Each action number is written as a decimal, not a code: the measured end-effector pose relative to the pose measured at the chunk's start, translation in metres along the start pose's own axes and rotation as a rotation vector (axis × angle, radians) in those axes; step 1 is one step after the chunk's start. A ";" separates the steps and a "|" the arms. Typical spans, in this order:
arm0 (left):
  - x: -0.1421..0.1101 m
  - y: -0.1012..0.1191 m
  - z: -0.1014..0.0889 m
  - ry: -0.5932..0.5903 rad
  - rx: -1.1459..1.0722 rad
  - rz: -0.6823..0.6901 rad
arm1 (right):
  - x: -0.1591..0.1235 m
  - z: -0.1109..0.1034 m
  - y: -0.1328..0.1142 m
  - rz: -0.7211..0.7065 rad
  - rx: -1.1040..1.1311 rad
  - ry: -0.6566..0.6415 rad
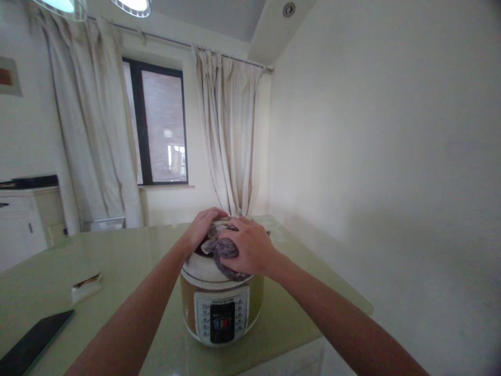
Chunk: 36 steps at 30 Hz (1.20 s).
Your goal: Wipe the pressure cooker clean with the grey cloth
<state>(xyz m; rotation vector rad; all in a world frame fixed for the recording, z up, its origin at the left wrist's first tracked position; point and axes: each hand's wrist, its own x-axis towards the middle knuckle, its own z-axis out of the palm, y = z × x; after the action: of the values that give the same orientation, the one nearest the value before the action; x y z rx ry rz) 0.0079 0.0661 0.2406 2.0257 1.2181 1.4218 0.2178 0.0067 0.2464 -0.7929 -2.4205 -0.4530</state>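
Observation:
An electric pressure cooker [221,308] with a gold body, white lid and a front control panel stands on the pale green table [117,256]. My right hand [248,248] presses a grey-purple cloth [227,250] against the lid, fingers curled over it. My left hand [203,224] rests on the far left of the lid top, fingers bent around what looks like the lid's handle. The handle itself is mostly hidden by my hands and the cloth.
A dark phone [33,342] lies at the table's near left corner, and a small white packet [86,286] beyond it. The table's right edge [352,297] runs close to a white wall. A window with curtains and a white cabinet [23,222] stand behind.

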 end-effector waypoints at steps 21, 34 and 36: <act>-0.007 0.006 -0.001 -0.019 -0.253 -0.232 | -0.146 0.119 -0.002 0.513 0.358 0.768; -0.006 0.002 0.001 0.001 -0.258 -0.226 | -0.118 0.095 -0.051 0.457 0.311 0.780; -0.007 0.004 0.001 0.000 -0.281 -0.237 | -0.104 0.085 -0.060 0.337 0.220 0.728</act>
<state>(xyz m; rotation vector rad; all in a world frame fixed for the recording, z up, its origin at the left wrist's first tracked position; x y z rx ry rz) 0.0098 0.0581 0.2394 1.6368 1.1427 1.3883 0.2172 -0.0455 0.1091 -0.7527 -1.5957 -0.2693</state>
